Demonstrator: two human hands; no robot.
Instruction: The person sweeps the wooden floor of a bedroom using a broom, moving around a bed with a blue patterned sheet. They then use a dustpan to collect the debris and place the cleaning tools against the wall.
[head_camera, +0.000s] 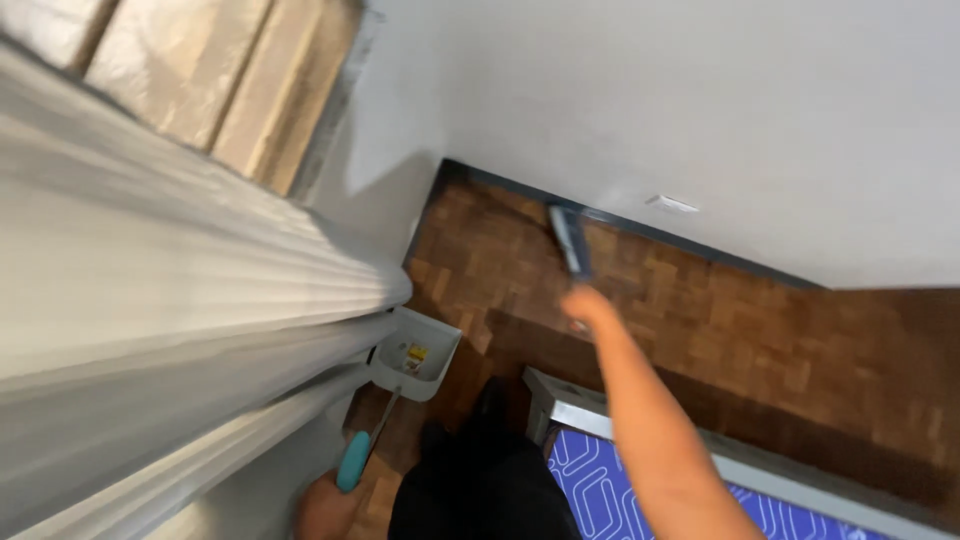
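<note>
I'm reaching my right arm out long and straight ahead of me, bare forearm running up through the middle of the view, and my right hand (588, 303) is blurring at the far end, closed in a grip, though I can't make out the fingers. My left hand (325, 510) is hanging low by my hip, curled shut in a fist, knuckles facing up, wrist out of view.
</note>
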